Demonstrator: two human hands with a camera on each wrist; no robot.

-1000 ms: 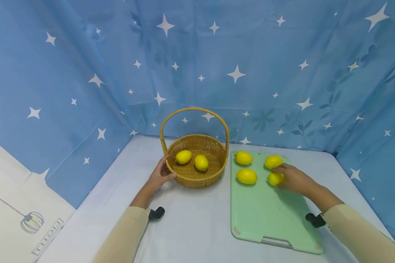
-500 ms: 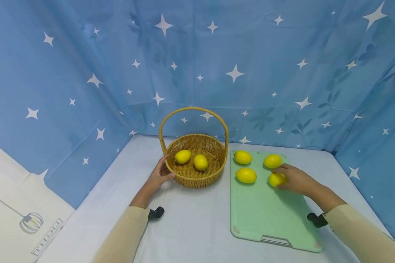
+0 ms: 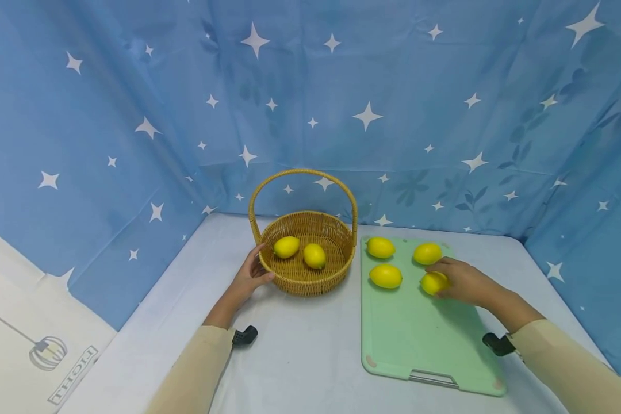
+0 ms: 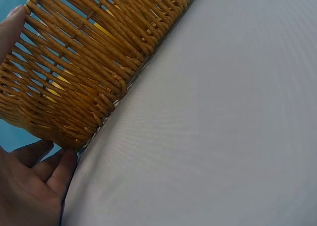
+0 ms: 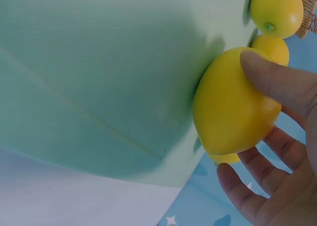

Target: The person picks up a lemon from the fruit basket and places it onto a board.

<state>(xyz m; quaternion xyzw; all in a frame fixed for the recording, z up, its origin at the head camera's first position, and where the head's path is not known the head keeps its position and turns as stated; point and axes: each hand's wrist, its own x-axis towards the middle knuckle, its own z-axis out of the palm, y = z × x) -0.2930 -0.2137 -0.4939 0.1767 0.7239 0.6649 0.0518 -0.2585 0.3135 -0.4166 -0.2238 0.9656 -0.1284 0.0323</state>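
Observation:
In the head view, a round wicker basket (image 3: 310,287) with a tall handle stands at the back middle. Two lemons (image 3: 314,256) lie inside. My left hand (image 3: 247,278) holds the basket's left side, thumb near the front rim; the left wrist view shows its fingertips (image 4: 63,169) low against the weave. On the green cutting board (image 3: 419,339), my right hand (image 3: 463,282) holds a lemon (image 5: 233,104) between thumb and fingers. That lemon is at or just above the board; I cannot tell which. Three other lemons (image 3: 385,276) lie on the board's far part.
The white-covered table (image 3: 290,356) runs up to a blue star-patterned curtain (image 3: 310,115) behind and at both sides. The board has a metal handle (image 3: 433,378) at its near edge. The basket's handle (image 3: 304,171) arches over its opening.
The lemon in my right hand has shifted very slightly and shows a little more of itself. My left hand stays on the basket. The head view has drifted slightly.

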